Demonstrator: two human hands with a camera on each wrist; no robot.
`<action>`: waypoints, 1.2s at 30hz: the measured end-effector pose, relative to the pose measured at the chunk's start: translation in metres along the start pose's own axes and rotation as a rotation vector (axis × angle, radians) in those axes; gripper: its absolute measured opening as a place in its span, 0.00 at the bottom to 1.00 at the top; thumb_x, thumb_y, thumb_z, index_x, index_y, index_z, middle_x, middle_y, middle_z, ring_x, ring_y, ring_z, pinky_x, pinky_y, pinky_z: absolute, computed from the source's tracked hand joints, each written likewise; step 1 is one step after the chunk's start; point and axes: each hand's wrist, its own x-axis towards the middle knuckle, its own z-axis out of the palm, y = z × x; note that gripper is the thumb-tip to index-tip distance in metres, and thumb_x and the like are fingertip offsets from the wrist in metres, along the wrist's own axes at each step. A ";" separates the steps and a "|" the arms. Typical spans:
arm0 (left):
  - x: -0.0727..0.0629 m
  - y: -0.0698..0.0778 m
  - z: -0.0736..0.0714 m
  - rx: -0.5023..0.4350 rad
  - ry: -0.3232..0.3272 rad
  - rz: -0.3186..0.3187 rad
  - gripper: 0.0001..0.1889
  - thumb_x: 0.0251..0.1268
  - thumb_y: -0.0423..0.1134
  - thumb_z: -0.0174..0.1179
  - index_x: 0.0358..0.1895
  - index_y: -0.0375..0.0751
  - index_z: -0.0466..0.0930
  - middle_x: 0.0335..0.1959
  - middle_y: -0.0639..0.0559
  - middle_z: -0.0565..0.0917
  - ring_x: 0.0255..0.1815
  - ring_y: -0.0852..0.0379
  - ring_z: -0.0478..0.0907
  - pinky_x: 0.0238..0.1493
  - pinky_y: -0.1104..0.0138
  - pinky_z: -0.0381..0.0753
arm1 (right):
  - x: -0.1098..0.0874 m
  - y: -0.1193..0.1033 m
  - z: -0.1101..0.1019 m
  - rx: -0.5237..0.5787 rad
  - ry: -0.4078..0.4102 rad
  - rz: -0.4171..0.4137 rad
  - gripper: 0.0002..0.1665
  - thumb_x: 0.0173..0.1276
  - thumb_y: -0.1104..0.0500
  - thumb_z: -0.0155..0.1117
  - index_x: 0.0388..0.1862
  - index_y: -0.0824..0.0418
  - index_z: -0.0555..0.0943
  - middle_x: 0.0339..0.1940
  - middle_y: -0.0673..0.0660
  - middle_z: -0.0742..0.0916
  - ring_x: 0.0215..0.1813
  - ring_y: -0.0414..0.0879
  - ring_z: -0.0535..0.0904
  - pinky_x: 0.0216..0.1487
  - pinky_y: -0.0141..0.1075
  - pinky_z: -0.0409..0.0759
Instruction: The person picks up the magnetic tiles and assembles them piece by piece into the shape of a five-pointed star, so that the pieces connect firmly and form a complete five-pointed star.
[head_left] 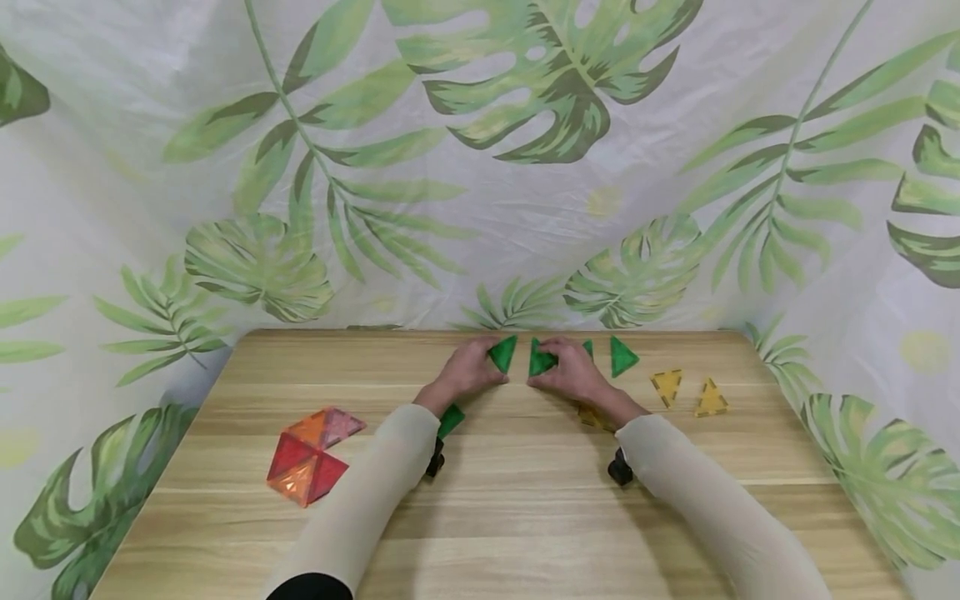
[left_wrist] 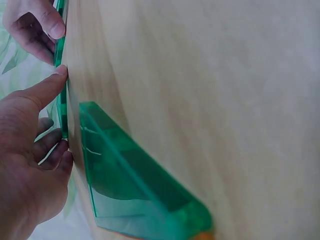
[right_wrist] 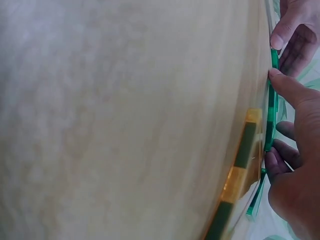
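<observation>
Near the table's back edge, my left hand [head_left: 468, 367] pinches a green triangular magnetic tile [head_left: 503, 355] by its edges, between thumb and fingers. A short gap to the right, another green triangular tile [head_left: 542, 360] is gripped the same way by my right hand [head_left: 572, 372]. Both tiles appear edge-on in the left wrist view, where the left hand [left_wrist: 35, 160] spans the nearer tile [left_wrist: 63, 112]. A further green tile [head_left: 452, 420] lies beside the left wrist. Behind the right hand, one more green tile [head_left: 588, 348] is mostly hidden.
Right of the hands lie a green triangle [head_left: 622, 357] and two yellow triangles [head_left: 667, 387] [head_left: 711, 399]. Another yellow tile [head_left: 592, 417] is partly under the right wrist. At left, red, orange and pink triangles [head_left: 306, 458] form a fan on the wooden table [head_left: 517, 517]. Leaf-print cloth [head_left: 517, 217] hangs behind.
</observation>
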 end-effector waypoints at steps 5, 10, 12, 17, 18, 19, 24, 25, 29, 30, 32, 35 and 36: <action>0.001 0.002 0.002 0.022 0.010 0.003 0.39 0.61 0.41 0.80 0.73 0.32 0.75 0.66 0.40 0.83 0.63 0.45 0.81 0.65 0.55 0.80 | 0.000 -0.001 0.001 -0.028 -0.003 0.024 0.39 0.58 0.50 0.86 0.61 0.74 0.84 0.66 0.70 0.84 0.66 0.66 0.80 0.66 0.57 0.80; 0.001 0.006 0.003 0.029 0.029 -0.005 0.37 0.60 0.40 0.80 0.71 0.31 0.76 0.63 0.39 0.84 0.58 0.46 0.82 0.60 0.55 0.82 | 0.000 -0.002 0.003 -0.038 0.003 0.034 0.38 0.59 0.51 0.86 0.60 0.73 0.85 0.66 0.69 0.84 0.67 0.67 0.79 0.68 0.58 0.78; 0.000 0.008 0.002 0.027 0.034 -0.015 0.38 0.60 0.40 0.80 0.71 0.31 0.76 0.63 0.39 0.84 0.59 0.46 0.82 0.61 0.55 0.82 | 0.000 -0.003 0.003 -0.033 0.007 0.041 0.37 0.59 0.51 0.86 0.60 0.73 0.85 0.66 0.69 0.84 0.67 0.67 0.78 0.69 0.59 0.78; -0.005 0.010 -0.001 0.030 0.035 -0.028 0.38 0.59 0.41 0.81 0.71 0.31 0.77 0.66 0.39 0.83 0.62 0.45 0.81 0.62 0.55 0.82 | -0.002 -0.006 0.003 -0.030 0.011 0.052 0.37 0.59 0.51 0.86 0.60 0.73 0.85 0.66 0.69 0.84 0.67 0.67 0.79 0.69 0.59 0.78; -0.006 0.011 -0.002 0.033 0.034 -0.029 0.37 0.59 0.42 0.81 0.71 0.32 0.77 0.66 0.39 0.83 0.62 0.45 0.81 0.63 0.54 0.82 | -0.003 -0.006 0.002 -0.032 0.012 0.049 0.37 0.59 0.51 0.86 0.59 0.73 0.85 0.66 0.69 0.84 0.67 0.67 0.79 0.68 0.58 0.78; -0.007 0.011 -0.003 0.035 0.034 -0.028 0.37 0.59 0.42 0.81 0.70 0.32 0.78 0.66 0.39 0.83 0.63 0.44 0.81 0.63 0.54 0.82 | -0.003 -0.007 0.002 -0.038 0.012 0.044 0.37 0.59 0.51 0.86 0.59 0.73 0.86 0.65 0.69 0.84 0.67 0.66 0.79 0.68 0.58 0.78; -0.015 0.012 -0.007 0.076 0.036 -0.017 0.37 0.58 0.44 0.81 0.69 0.32 0.80 0.64 0.40 0.84 0.60 0.45 0.82 0.60 0.54 0.83 | -0.006 -0.012 0.001 -0.061 0.014 0.017 0.37 0.58 0.50 0.86 0.59 0.72 0.86 0.65 0.67 0.85 0.67 0.65 0.80 0.68 0.56 0.79; -0.017 0.013 -0.008 0.086 0.036 -0.011 0.36 0.58 0.45 0.81 0.68 0.32 0.80 0.64 0.39 0.84 0.58 0.45 0.83 0.59 0.54 0.83 | -0.007 -0.013 0.000 -0.067 0.013 0.011 0.37 0.58 0.50 0.86 0.59 0.72 0.86 0.65 0.67 0.85 0.67 0.65 0.80 0.69 0.56 0.78; -0.027 0.015 -0.013 0.133 0.039 0.004 0.37 0.57 0.47 0.82 0.67 0.32 0.81 0.62 0.39 0.85 0.55 0.46 0.84 0.56 0.55 0.84 | -0.013 -0.021 -0.001 -0.075 -0.001 -0.011 0.37 0.58 0.50 0.86 0.60 0.71 0.86 0.64 0.66 0.85 0.67 0.64 0.79 0.68 0.56 0.78; -0.030 0.016 -0.015 0.142 0.040 0.006 0.37 0.57 0.47 0.82 0.67 0.32 0.81 0.61 0.39 0.85 0.54 0.46 0.84 0.55 0.55 0.84 | -0.014 -0.023 -0.001 -0.068 -0.006 -0.016 0.37 0.58 0.50 0.86 0.60 0.71 0.86 0.64 0.66 0.85 0.67 0.63 0.79 0.68 0.56 0.79; -0.037 0.016 -0.018 0.162 0.042 0.005 0.37 0.56 0.48 0.83 0.66 0.32 0.82 0.61 0.38 0.85 0.53 0.45 0.84 0.55 0.54 0.85 | -0.016 -0.027 0.000 -0.055 -0.015 -0.026 0.37 0.58 0.50 0.86 0.61 0.70 0.86 0.64 0.66 0.85 0.67 0.63 0.79 0.67 0.55 0.80; -0.047 0.015 -0.021 0.189 0.041 0.002 0.38 0.55 0.48 0.83 0.66 0.32 0.82 0.61 0.38 0.85 0.54 0.45 0.84 0.55 0.54 0.85 | -0.020 -0.032 0.002 -0.044 -0.021 -0.043 0.37 0.58 0.50 0.86 0.61 0.69 0.86 0.65 0.65 0.85 0.67 0.62 0.80 0.66 0.55 0.81; -0.050 0.015 -0.022 0.194 0.039 -0.001 0.38 0.55 0.49 0.83 0.66 0.32 0.82 0.61 0.37 0.85 0.55 0.44 0.84 0.56 0.53 0.85 | -0.021 -0.034 0.003 -0.043 -0.022 -0.052 0.37 0.58 0.50 0.86 0.61 0.69 0.86 0.64 0.65 0.85 0.67 0.62 0.80 0.65 0.55 0.81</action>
